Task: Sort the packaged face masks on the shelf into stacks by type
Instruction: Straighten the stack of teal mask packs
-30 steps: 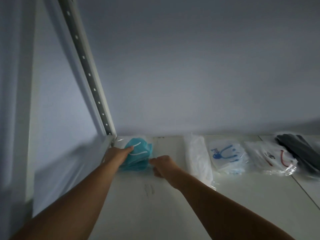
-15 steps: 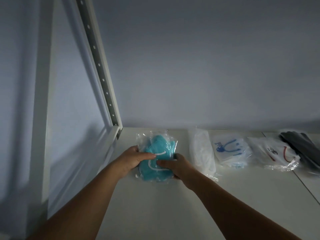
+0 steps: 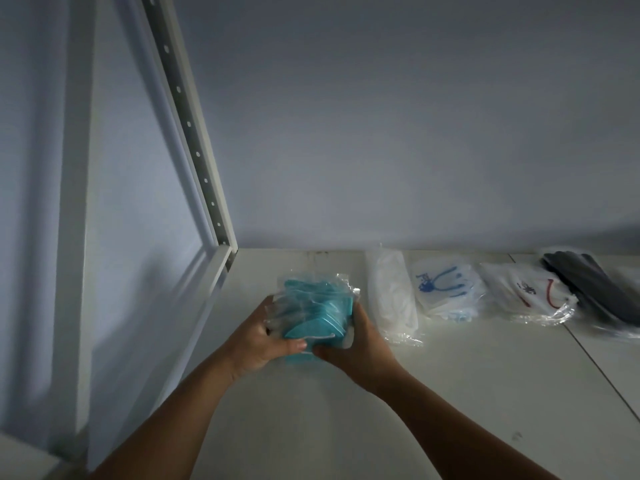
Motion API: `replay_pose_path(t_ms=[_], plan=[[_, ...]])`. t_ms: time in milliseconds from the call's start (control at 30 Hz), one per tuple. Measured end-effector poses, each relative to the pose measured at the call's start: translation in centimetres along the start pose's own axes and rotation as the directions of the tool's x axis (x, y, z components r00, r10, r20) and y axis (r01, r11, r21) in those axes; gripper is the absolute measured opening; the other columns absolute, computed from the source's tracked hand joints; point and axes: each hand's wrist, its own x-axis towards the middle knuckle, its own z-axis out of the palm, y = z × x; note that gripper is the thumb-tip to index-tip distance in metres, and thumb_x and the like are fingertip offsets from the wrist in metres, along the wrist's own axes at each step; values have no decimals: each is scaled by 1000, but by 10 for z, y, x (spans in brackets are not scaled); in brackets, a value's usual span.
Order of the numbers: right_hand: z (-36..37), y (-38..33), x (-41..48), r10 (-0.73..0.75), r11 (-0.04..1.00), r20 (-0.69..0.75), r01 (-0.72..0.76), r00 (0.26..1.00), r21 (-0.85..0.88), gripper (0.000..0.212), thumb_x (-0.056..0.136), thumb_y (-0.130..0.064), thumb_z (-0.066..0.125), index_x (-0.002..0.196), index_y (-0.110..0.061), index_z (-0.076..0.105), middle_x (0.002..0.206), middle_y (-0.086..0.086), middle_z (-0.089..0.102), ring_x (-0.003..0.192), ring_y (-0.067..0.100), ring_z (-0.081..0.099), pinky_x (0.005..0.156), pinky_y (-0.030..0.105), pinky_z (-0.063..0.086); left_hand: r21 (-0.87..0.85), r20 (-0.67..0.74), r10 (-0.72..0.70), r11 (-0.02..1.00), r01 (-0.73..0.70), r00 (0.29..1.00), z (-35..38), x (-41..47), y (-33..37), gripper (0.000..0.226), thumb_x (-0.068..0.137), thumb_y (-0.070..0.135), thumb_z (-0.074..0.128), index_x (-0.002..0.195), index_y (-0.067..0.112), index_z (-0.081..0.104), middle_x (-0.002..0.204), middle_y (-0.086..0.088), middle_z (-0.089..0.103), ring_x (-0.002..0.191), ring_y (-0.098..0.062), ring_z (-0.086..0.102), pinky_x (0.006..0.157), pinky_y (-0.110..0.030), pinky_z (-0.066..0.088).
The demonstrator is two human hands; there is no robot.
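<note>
A bundle of teal masks in clear wrappers (image 3: 313, 308) is gripped from both sides, tilted on edge just above the white shelf (image 3: 346, 427). My left hand (image 3: 258, 332) clasps its left side and my right hand (image 3: 358, 341) clasps its right side, thumbs meeting under it. To the right, along the back wall, lie a pack of white masks (image 3: 391, 296), a stack of white masks with blue print (image 3: 445, 289), a stack with red print (image 3: 530, 296), and black masks (image 3: 595, 289) at the far right.
A white perforated shelf upright (image 3: 192, 133) rises at the back left corner, with the shelf's side rail (image 3: 204, 289) running toward me. A grey wall closes the back. A seam (image 3: 595, 365) crosses the shelf surface on the right.
Both hands closed on the teal masks at the back left corner, pulled them toward me and lifted them off the shelf, tilting the bundle on edge.
</note>
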Motion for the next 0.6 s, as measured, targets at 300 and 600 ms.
replay_pose_path(t_ms=[300,600], plan=[[-3,2,-6,144,989,-44,-143,989,23,73,82,-47,80,142,-24,44,122,-10,60,96,2,62,76,12,52,-8,-167,-204,979,206,965,19,28,18,41,70,42,82,105,20,74,96,-3,82,88,-15,78,86,-41,61],[-30,-29,4,162,974,-239,-194,957,-116,55,94,-37,66,143,-18,49,138,3,61,117,19,63,94,23,47,13,-261,-459,878,479,849,28,105,26,49,84,46,78,110,5,72,93,-6,73,80,-20,70,58,-27,49]])
